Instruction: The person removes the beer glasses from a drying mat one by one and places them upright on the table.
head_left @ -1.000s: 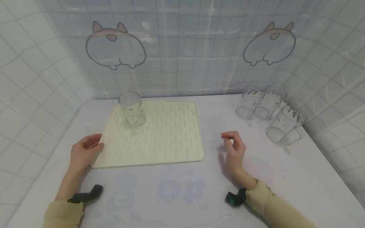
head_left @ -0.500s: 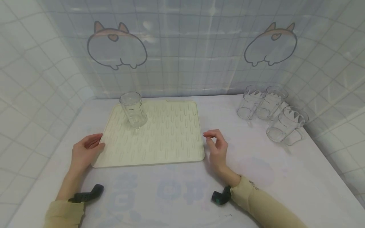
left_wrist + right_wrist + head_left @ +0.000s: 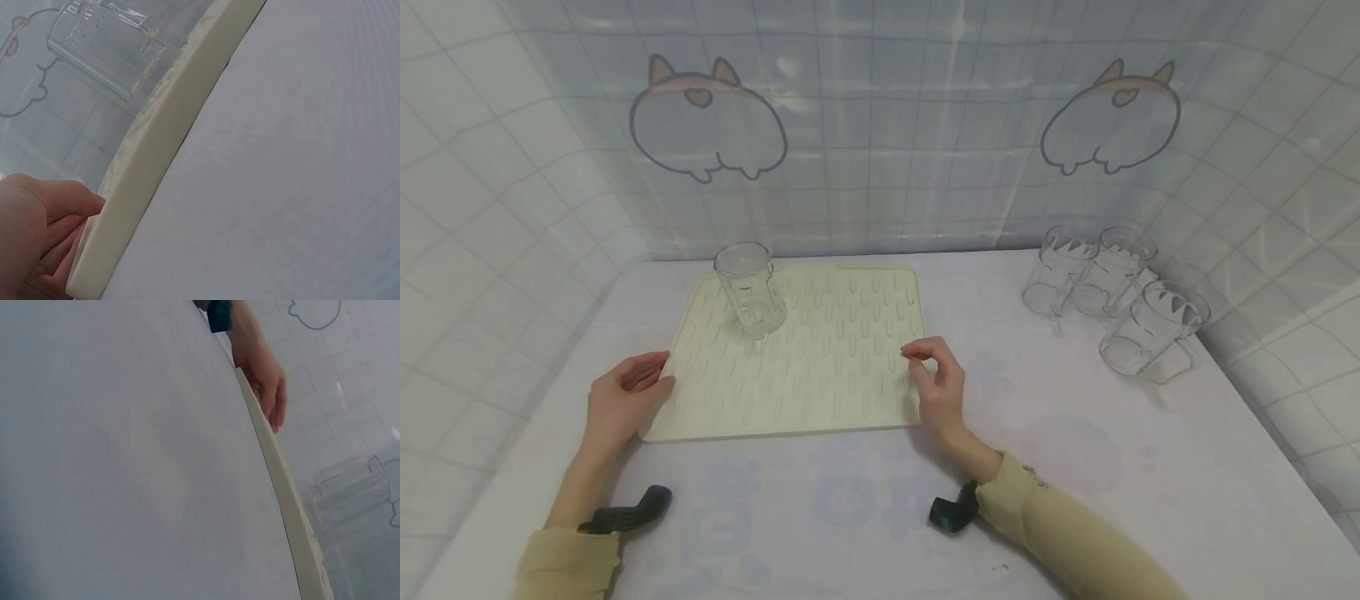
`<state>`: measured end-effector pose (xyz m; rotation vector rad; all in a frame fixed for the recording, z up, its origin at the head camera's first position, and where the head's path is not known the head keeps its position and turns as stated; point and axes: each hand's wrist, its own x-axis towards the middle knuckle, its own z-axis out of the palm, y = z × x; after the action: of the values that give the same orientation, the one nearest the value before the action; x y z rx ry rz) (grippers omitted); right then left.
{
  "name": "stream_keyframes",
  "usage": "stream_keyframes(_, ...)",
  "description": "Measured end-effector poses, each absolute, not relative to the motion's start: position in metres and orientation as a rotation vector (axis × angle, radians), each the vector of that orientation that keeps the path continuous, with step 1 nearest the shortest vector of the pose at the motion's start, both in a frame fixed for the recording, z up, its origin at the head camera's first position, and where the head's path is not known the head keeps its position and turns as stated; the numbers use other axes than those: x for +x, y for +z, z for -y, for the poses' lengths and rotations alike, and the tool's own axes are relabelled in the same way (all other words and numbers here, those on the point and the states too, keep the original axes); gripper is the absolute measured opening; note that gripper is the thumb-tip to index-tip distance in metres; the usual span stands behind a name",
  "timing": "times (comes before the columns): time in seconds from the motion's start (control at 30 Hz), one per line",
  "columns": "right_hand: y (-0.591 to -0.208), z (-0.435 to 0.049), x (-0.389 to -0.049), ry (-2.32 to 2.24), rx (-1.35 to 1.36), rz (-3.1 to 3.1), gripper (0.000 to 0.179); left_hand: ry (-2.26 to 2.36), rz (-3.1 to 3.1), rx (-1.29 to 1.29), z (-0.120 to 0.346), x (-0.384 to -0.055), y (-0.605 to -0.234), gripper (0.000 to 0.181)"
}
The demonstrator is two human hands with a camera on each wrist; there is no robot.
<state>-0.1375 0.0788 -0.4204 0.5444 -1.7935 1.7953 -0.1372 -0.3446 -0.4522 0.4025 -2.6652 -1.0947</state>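
Note:
A cream drying mat (image 3: 820, 367) with raised ridges lies flat on the white table. On its back left part stands a clear glass mug (image 3: 750, 287), upright. My left hand (image 3: 622, 400) rests at the mat's left edge; in the left wrist view the thumb (image 3: 81, 199) touches the mat's rim (image 3: 156, 134) and the other fingers are partly hidden behind it. My right hand (image 3: 938, 383) is at the mat's right edge, its fingers loosely curved over the surface and holding nothing. Whether it touches the mat I cannot tell. In the right wrist view the left hand (image 3: 265, 378) shows at the mat's far end.
Two clear mugs (image 3: 1060, 268) (image 3: 1111, 271) stand close together at the back right. A third mug (image 3: 1152, 327) is nearer, its handle pointing right. Tiled walls (image 3: 880, 192) enclose the table (image 3: 820, 533) at the back and sides.
My right hand has moved left across the table, from beside the mat to over its right edge. The left hand, the mat and the mugs have stayed in place.

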Motion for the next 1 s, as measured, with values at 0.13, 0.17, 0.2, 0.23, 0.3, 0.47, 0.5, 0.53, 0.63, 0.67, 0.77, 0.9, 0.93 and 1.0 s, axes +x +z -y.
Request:
stream_keyframes(0.13,-0.419,-0.069,-0.139,1.791,0.55,1.819,0.018,-1.099,2.67,0.423,0.345,-0.138,-0.453,0.057)
stream_keyframes(0.17,-0.419,-0.067,-0.139,1.789,0.548,1.825,0.018,-1.102,2.668,0.425,0.345,-0.138,-0.453,0.056)
stream_keyframes(0.2,-0.418,-0.064,-0.139,1.791,0.547,1.829,0.018,-1.107,2.666,0.424,0.345,-0.138,-0.454,0.056)
stream_keyframes(0.23,-0.417,-0.062,-0.14,1.793,0.543,1.835,0.018,-1.11,2.663,0.422,0.345,-0.138,-0.454,0.055)
stream_keyframes(0.3,-0.414,-0.056,-0.14,1.8,0.533,1.857,0.018,-1.11,2.662,0.417,0.346,-0.138,-0.454,0.055)
stream_keyframes(0.47,-0.407,-0.041,-0.14,1.845,0.508,1.973,0.018,-1.115,2.662,0.424,0.346,-0.138,-0.456,0.058)
stream_keyframes(0.5,-0.406,-0.038,-0.14,1.854,0.507,2.003,0.018,-1.118,2.661,0.426,0.346,-0.138,-0.456,0.057)
stream_keyframes(0.53,-0.404,-0.035,-0.14,1.866,0.505,2.032,0.017,-1.119,2.66,0.426,0.346,-0.139,-0.456,0.057)
stream_keyframes(0.63,-0.398,-0.026,-0.139,1.889,0.498,2.122,0.018,-1.112,2.661,0.442,0.345,-0.139,-0.456,0.055)
stream_keyframes(0.67,-0.396,-0.024,-0.139,1.903,0.497,2.145,0.018,-1.108,2.662,0.448,0.345,-0.139,-0.456,0.055)
stream_keyframes(0.77,-0.393,-0.015,-0.142,1.933,0.506,2.21,0.021,-1.102,2.666,0.471,0.344,-0.139,-0.455,0.056)
stream_keyframes(0.9,-0.402,-0.003,-0.153,1.967,0.525,2.273,0.021,-1.098,2.667,0.466,0.343,-0.138,-0.454,0.056)
stream_keyframes(0.93,-0.405,0.001,-0.156,1.968,0.523,2.288,0.021,-1.1,2.664,0.456,0.343,-0.138,-0.454,0.055)
stream_keyframes(1.0,-0.41,0.007,-0.163,1.978,0.522,2.303,0.019,-1.103,2.657,0.437,0.344,-0.137,-0.453,0.054)
